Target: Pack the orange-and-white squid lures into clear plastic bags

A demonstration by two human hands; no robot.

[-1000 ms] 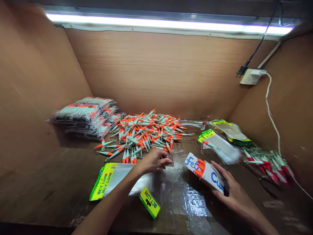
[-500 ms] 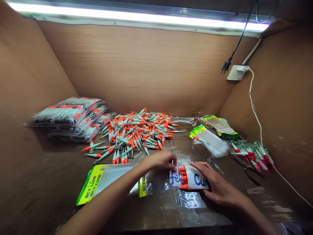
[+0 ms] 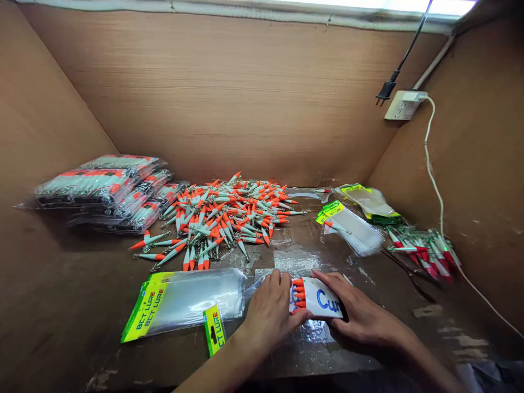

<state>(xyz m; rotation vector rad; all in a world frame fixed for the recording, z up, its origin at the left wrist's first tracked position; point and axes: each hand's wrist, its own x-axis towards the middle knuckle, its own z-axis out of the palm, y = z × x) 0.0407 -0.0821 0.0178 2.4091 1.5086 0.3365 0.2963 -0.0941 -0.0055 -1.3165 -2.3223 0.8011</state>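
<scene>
Between both hands (image 3: 268, 311) (image 3: 362, 312) sits a white holder (image 3: 325, 301) of orange-tipped lures (image 3: 300, 295).

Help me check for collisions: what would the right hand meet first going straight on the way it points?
Probably the left hand, at the orange-tipped end of the white holder that the right hand holds; depth is unclear.

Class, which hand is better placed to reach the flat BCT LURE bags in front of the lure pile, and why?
Probably the left hand: it is closer to the BCT LURE bags, while the right hand is farther off and grips the white holder.
</scene>
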